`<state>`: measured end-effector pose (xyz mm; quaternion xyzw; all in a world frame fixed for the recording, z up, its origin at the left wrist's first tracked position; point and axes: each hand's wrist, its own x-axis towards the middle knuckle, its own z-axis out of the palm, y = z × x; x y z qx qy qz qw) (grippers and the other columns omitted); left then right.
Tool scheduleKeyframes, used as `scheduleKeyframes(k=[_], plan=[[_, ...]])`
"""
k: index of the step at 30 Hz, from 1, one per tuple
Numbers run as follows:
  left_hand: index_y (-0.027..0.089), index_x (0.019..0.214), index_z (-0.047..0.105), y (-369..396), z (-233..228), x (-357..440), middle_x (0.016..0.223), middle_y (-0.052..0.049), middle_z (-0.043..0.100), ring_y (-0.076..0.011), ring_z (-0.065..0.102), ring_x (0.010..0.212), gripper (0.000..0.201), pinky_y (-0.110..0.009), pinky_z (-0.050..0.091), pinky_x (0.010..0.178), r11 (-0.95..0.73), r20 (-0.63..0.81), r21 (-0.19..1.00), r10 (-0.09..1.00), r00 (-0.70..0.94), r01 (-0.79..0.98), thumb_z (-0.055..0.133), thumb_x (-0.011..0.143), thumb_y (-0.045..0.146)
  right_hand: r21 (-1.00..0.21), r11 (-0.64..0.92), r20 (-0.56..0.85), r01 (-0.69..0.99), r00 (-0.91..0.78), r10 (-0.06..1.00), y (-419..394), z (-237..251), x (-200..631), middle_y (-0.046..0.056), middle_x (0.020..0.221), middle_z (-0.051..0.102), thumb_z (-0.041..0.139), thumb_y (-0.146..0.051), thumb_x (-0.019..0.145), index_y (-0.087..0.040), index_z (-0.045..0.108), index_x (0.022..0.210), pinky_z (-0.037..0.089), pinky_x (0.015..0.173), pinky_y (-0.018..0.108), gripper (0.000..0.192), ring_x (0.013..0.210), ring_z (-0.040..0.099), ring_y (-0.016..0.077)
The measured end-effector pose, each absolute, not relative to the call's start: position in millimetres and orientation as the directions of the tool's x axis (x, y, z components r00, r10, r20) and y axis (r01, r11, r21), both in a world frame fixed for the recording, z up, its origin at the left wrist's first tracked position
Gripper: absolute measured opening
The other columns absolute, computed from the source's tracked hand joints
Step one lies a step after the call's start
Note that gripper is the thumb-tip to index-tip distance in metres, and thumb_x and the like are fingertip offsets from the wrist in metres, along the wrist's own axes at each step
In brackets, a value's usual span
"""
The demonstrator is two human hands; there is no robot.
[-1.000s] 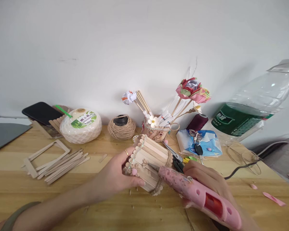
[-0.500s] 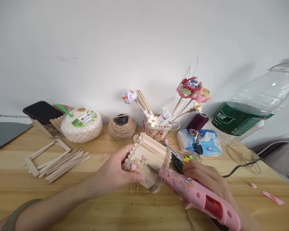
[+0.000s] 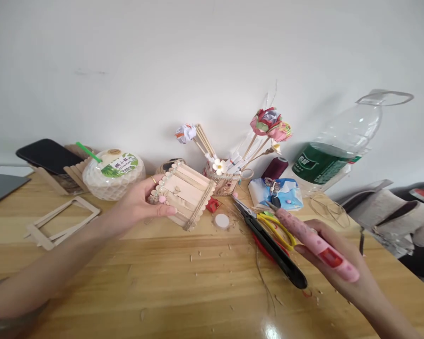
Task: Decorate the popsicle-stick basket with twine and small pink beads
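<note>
My left hand holds a small box made of ice-cream sticks, trimmed with beads, small flowers and twine, lifted off the wooden table and tilted. My right hand grips a pink glue gun at the right, its nozzle pointing up and left, well apart from the box. Black-and-yellow scissors lie on the table between the two hands.
Along the wall stand a white round container, a phone, a decorated cup of paper flowers and sticks, a dark thread spool, a tissue pack and a cut plastic bottle. A stick frame lies left.
The glue gun's nozzle left the box and my right hand pulled away to the right. My left hand lifted the box up and back. The view shifted right, uncovering the scissors.
</note>
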<state>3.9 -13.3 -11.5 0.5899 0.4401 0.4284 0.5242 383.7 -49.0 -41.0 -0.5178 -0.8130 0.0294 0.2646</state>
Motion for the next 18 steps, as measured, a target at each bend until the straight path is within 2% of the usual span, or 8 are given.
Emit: scheduleKeyframes(k=[2, 4, 6, 8, 11, 14, 18], plan=[[0.02, 0.114, 0.054, -12.4, -12.8, -4.5, 0.104, -0.001, 0.065, -0.0211, 0.058, 0.097, 0.053, -0.024, 0.048, 0.078, -0.089, 0.036, 0.98, 0.959, 0.281, 0.177, 0.075, 0.065, 0.024, -0.257, 0.48, 0.387, 0.839, -0.365, 0.846, -61.0, -51.3, 400.2, 0.007, 0.089, 0.061, 0.05, -0.033, 0.081, -0.022, 0.052, 0.1, 0.047, 0.06, 0.031, 0.023, 0.078, 0.061, 0.0221], [0.018, 0.116, 0.053, -12.2, -14.1, -11.9, 0.107, -0.002, 0.064, -0.0219, 0.056, 0.101, 0.055, -0.025, 0.046, 0.082, -0.099, 0.016, 0.958, 0.956, 0.294, 0.27, 0.074, 0.066, 0.026, -0.175, 0.489, 0.453, 0.854, -0.371, 0.811, -70.0, -64.3, 419.4, 0.008, 0.085, 0.06, 0.049, -0.027, 0.076, -0.021, 0.049, 0.094, 0.047, 0.062, 0.034, 0.019, 0.075, 0.06, 0.0228], [0.017, 0.12, 0.05, -12.1, -15.1, -18.5, 0.109, -0.003, 0.063, -0.0223, 0.055, 0.102, 0.058, -0.026, 0.045, 0.084, -0.092, -0.007, 0.944, 0.955, 0.296, 0.318, 0.072, 0.068, 0.028, -0.091, 0.47, 0.504, 0.878, -0.366, 0.782, -76.1, -76.0, 438.2, 0.009, 0.084, 0.059, 0.051, -0.026, 0.073, -0.021, 0.049, 0.089, 0.045, 0.066, 0.038, 0.017, 0.076, 0.058, 0.0247], [0.016, 0.122, 0.047, -11.8, -15.8, -24.0, 0.11, -0.004, 0.063, -0.022, 0.054, 0.102, 0.06, -0.026, 0.045, 0.083, -0.079, -0.027, 0.941, 0.951, 0.308, 0.328, 0.071, 0.068, 0.028, -0.059, 0.424, 0.474, 0.904, -0.349, 0.809, -80.1, -84.1, 452.3, 0.009, 0.087, 0.06, 0.047, -0.02, 0.071, -0.021, 0.05, 0.09, 0.044, 0.069, 0.04, 0.019, 0.082, 0.058, 0.0263], [0.015, 0.124, 0.046, -11.5, -16.5, -29.2, 0.116, -0.006, 0.061, -0.0216, 0.054, 0.104, 0.061, -0.026, 0.045, 0.084, -0.081, -0.046, 0.936, 0.937, 0.347, 0.342, 0.07, 0.069, 0.027, -0.032, 0.402, 0.424, 0.915, -0.352, 0.835, -82.6, -89.8, 458.6, 0.008, 0.091, 0.062, 0.04, -0.014, 0.069, -0.023, 0.052, 0.093, 0.042, 0.078, 0.043, 0.028, 0.091, 0.058, 0.0266], [0.015, 0.125, 0.045, -12.3, -16.8, -31.3, 0.119, -0.006, 0.06, -0.022, 0.054, 0.105, 0.063, -0.029, 0.045, 0.086, -0.09, -0.054, 0.927, 0.928, 0.368, 0.364, 0.069, 0.068, 0.026, -0.012, 0.425, 0.431, 0.905, -0.379, 0.819, -81.4, -92.6, 451.9, 0.008, 0.095, 0.063, 0.039, -0.014, 0.072, -0.024, 0.055, 0.093, 0.042, 0.081, 0.046, 0.029, 0.093, 0.058, 0.0267], [0.017, 0.125, 0.046, -12.7, -17.0, -33.4, 0.119, -0.004, 0.059, -0.0241, 0.052, 0.111, 0.057, -0.034, 0.041, 0.093, -0.144, 0.007, 0.92, 0.937, 0.35, 0.365, 0.065, 0.072, 0.025, -0.045, 0.444, 0.426, 0.895, -0.384, 0.819, -78.3, -97.4, 450.5, 0.011, 0.112, 0.057, 0.041, -0.018, 0.078, -0.027, 0.052, 0.11, 0.042, 0.085, 0.05, 0.034, 0.109, 0.052, 0.0311]])
